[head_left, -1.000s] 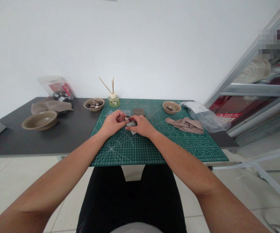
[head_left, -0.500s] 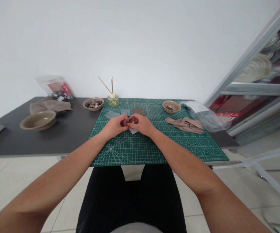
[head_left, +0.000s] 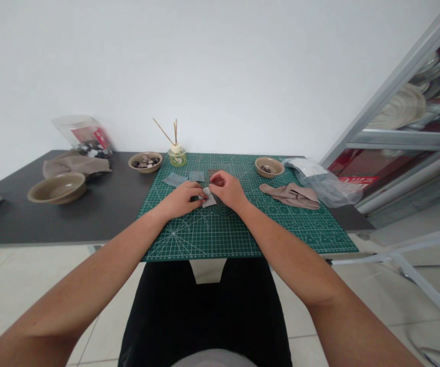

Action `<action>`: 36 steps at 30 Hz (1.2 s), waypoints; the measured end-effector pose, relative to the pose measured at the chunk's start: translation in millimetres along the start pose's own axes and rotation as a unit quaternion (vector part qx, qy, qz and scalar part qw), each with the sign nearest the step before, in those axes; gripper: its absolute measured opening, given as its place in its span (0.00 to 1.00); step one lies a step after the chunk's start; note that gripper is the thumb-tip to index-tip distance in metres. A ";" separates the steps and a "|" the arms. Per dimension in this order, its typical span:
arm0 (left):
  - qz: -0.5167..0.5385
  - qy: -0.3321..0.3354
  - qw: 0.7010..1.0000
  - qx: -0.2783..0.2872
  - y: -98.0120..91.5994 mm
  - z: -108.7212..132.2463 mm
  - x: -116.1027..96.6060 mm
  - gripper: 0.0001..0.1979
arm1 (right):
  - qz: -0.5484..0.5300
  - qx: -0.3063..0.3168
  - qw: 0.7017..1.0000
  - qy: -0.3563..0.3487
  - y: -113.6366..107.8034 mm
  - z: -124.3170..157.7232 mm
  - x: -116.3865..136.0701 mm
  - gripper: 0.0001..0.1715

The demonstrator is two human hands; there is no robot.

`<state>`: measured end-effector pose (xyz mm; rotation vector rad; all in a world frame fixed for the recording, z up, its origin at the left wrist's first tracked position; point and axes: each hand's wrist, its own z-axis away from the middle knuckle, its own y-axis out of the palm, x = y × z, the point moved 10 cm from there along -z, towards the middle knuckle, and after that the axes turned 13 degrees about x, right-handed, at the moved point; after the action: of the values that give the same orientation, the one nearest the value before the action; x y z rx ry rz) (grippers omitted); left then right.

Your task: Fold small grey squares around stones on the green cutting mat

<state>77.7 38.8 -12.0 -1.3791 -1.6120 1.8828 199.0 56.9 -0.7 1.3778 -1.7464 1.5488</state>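
A small pale grey square piece point(head_left: 209, 199), like paper or cloth, lies creased on the green cutting mat point(head_left: 197, 237). The fingers of my left hand point(head_left: 182, 200) are curled, thumb and fingertips gripping its left edge. My right hand point(head_left: 228, 190) is bent over the piece's upper right, thumb and fingers drawn together; whatever they hold is hidden. Just beyond the hands are two blue-grey squares, the left one point(head_left: 174, 179) angled and the other point(head_left: 196, 176) lying straighter. A brown square point(head_left: 214, 174) is partly covered by my right hand.
A bowl of stones point(head_left: 145, 162) and a reed diffuser point(head_left: 177, 155) stand at the back left. Right of the mat's middle are a small bowl point(head_left: 269, 167), a beige cloth point(head_left: 292, 196) and a plastic bag point(head_left: 325, 183). Far left sit a larger bowl point(head_left: 57, 188) and a clear container point(head_left: 86, 136).
My hands, which were touching at the fingertips, have moved apart. My right hand has risen slightly to the right, and more of the pale piece shows between them.
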 end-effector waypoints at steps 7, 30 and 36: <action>0.020 -0.066 0.997 -0.033 -7.5 2.3 15.1 0.11 | 0.010 0.051 0.999 0.002 11.9 -0.7 -2.7 0.10; -0.016 -0.169 0.985 -0.006 -5.4 6.1 22.3 0.19 | 0.186 0.148 0.969 -0.071 33.4 1.7 18.2 0.03; -0.002 -0.164 0.986 -0.005 -4.9 6.4 23.7 0.20 | 0.196 0.151 0.967 -0.066 30.9 3.5 19.1 0.04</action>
<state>59.3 54.2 -19.1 -1.1099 -1.7698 2.1911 165.4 42.7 -1.1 1.3539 -2.0216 2.0468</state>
